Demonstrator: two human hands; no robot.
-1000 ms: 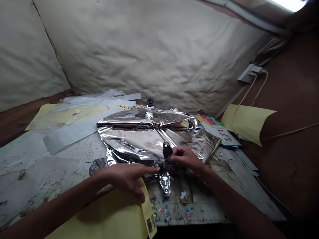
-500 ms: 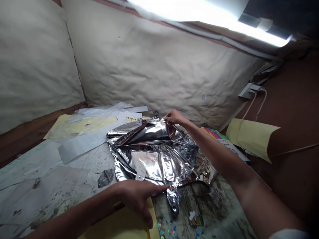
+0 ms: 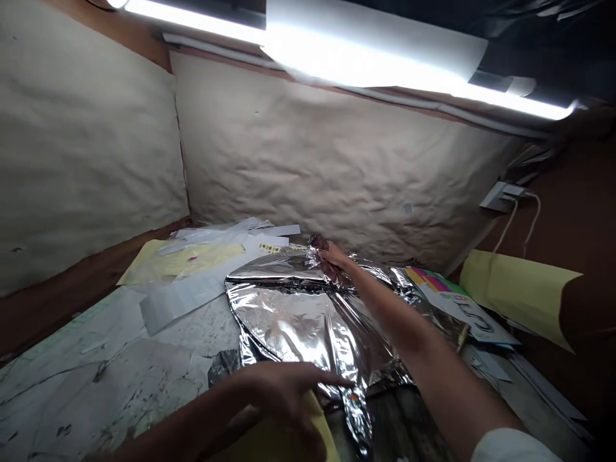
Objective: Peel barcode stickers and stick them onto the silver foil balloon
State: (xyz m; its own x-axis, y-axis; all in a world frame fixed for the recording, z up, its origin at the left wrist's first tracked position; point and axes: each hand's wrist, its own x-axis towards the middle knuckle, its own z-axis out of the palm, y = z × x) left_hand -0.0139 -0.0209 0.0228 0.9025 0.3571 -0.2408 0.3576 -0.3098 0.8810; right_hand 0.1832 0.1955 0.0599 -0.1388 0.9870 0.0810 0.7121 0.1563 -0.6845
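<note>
A flat, shiny silver foil balloon [image 3: 293,321] lies spread over the worktable, creased on its right side. Its narrow neck [image 3: 355,410], with a small orange mark, points towards me. My right hand [image 3: 333,255] reaches to the far edge, fingers closed on a bunched part of the foil. Near the neck, my left hand [image 3: 283,391] has its index finger stretched out and its thumb apart; the fingertip lies at the foil. Below that palm is a yellow sheet [image 3: 317,423], partly hidden by the hand.
White and yellow papers with clear plastic [image 3: 192,263] lie at the back left. A colourful printed packet [image 3: 462,308] sits to the right, before a hanging yellow sheet [image 3: 520,289]. A papered wall [image 3: 298,154] closes off the back; a lit tube lamp [image 3: 202,22] hangs above.
The foil's far left part, folded over before, now lies flatter. My right hand still grips the far edge, now with more foil bunched there. The view has tilted up and shifted left.
</note>
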